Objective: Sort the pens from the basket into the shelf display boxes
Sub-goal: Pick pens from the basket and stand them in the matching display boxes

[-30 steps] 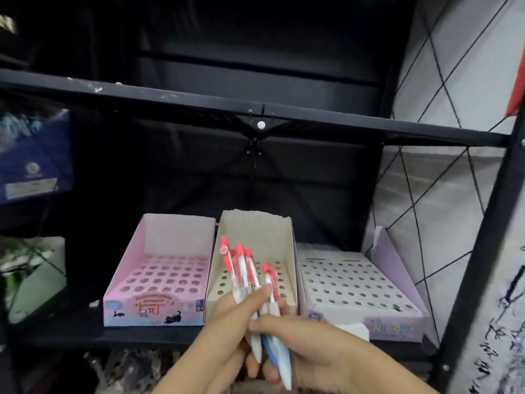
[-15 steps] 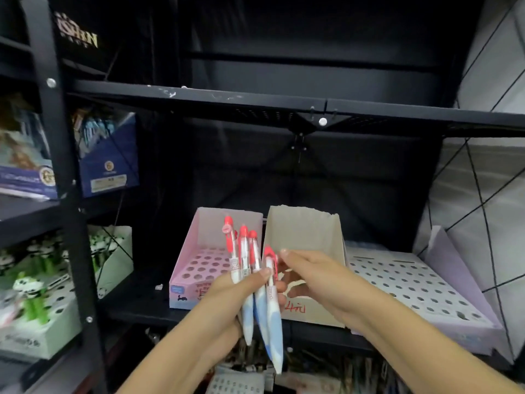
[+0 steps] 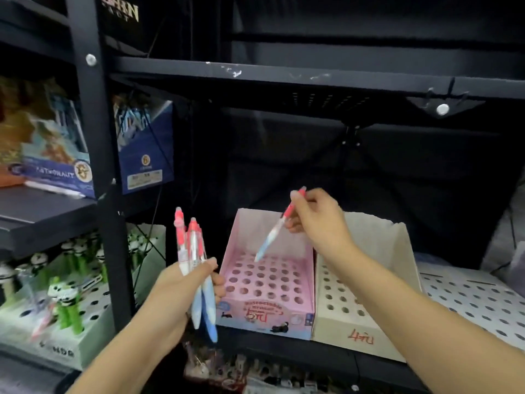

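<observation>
Over the pink box (image 3: pixel 308 282) the right hand (image 3: pixel 314 220) pinches one pen (image 3: pixel 274 233)

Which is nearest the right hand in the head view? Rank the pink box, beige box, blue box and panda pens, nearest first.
From the right hand:
1. Pink box, under the pen it holds; the beige box, below its wrist, is too close to call.
2. Blue box, upper left.
3. Panda pens, far left.

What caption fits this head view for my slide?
Right hand aims one pen tip-down over the pink display box; left hand holds the remaining pens.
</observation>
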The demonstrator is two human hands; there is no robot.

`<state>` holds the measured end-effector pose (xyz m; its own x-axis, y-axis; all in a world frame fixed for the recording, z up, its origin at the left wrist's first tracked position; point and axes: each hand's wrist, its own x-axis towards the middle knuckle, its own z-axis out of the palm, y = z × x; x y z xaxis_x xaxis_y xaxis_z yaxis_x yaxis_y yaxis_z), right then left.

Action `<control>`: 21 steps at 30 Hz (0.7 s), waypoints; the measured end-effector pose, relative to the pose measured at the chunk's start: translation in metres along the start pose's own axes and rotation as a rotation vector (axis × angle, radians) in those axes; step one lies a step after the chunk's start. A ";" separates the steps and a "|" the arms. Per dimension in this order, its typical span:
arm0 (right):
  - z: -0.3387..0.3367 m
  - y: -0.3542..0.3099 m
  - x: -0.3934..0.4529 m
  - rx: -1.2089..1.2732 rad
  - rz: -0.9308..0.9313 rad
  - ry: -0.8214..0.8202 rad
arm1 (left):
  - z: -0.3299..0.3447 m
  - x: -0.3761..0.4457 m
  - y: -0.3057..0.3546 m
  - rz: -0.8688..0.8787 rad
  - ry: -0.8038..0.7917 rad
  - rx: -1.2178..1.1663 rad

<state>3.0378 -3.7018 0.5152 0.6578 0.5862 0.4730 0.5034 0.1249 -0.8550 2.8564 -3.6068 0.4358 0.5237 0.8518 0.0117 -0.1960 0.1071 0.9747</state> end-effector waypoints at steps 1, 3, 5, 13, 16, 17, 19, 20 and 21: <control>0.010 0.003 0.011 -0.064 -0.046 0.009 | -0.005 0.008 0.000 0.026 0.032 0.059; 0.029 0.014 0.027 -0.178 -0.069 -0.008 | -0.009 0.020 -0.001 0.062 0.049 0.134; 0.046 0.028 0.038 -0.278 -0.079 -0.034 | -0.010 0.027 -0.003 0.062 0.040 0.108; 0.074 0.046 0.062 -0.447 -0.137 -0.120 | -0.013 0.038 -0.004 -0.005 -0.015 -0.010; 0.077 0.047 0.062 -0.542 -0.174 -0.163 | -0.016 0.038 -0.006 -0.010 -0.002 -0.033; 0.078 0.050 0.061 -0.578 -0.176 -0.184 | -0.017 0.038 -0.007 -0.008 -0.002 -0.035; 0.081 0.059 0.054 -0.622 -0.149 -0.245 | -0.019 0.036 -0.009 -0.004 -0.010 -0.024; 0.083 0.064 0.049 -0.618 -0.120 -0.278 | -0.020 0.034 -0.010 -0.003 -0.013 -0.017; 0.084 0.067 0.045 -0.590 -0.084 -0.298 | -0.021 0.033 -0.011 -0.005 -0.013 -0.016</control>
<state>3.0539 -3.5994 0.4610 0.4622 0.8006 0.3814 0.8244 -0.2295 -0.5173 2.8582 -3.5692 0.4211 0.5358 0.8443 0.0096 -0.2062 0.1199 0.9711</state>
